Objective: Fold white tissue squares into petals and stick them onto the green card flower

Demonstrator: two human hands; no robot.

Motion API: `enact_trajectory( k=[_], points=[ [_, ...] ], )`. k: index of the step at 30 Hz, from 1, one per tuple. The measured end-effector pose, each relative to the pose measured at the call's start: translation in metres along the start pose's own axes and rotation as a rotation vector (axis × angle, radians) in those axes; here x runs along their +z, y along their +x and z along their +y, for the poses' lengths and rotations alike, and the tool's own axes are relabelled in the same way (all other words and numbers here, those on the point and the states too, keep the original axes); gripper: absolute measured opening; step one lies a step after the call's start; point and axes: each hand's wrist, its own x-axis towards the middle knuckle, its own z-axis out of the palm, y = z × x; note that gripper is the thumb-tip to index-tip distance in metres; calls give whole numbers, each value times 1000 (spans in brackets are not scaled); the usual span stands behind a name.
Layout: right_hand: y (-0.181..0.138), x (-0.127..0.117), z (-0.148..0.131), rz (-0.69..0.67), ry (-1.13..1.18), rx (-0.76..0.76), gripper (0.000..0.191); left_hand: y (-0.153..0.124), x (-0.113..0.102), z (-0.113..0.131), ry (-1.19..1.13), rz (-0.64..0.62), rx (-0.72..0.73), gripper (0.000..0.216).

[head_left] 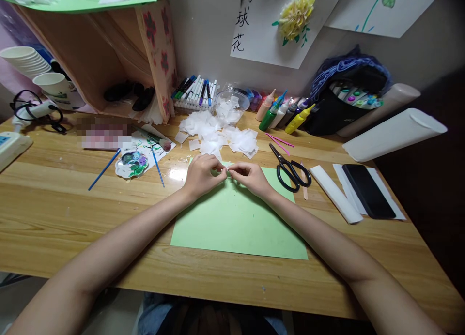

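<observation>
Above the far part of a green paper sheet [232, 223], my left hand [203, 176] and my right hand [251, 177] meet fingertip to fingertip. Between them they pinch a small white paper piece [227, 169], mostly covered by the fingers. Just beyond the hands lies a loose pile of white paper squares [203, 127], and more fill a clear plastic bowl [232, 107]. Black-handled scissors [289, 169] rest partly on the sheet's right edge, with a wooden stick [304, 182] beside them.
Left are a paint palette [131, 164], a blue paintbrush [104, 169] and paper cups [53, 84]. Behind stand markers [194, 89] and paint bottles [271, 114]. Pink strips [279, 142] lie near the scissors. At right are a folded white paper [336, 194], a phone [368, 190] and a white roll [394, 134].
</observation>
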Motion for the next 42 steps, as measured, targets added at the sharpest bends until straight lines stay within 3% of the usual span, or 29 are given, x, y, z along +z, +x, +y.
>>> enact_trajectory(
  k=[11,22,42],
  points=[
    [0,1,1,15,19,8,33,3,1,-5,-215,-16,-86,17],
    [2,0,0,63,29,15,30,4,-1,-2,-220,-51,-56,15],
    [1,0,1,-15,20,-5,31,4,0,-2,-144,-46,-45,14]
  ],
)
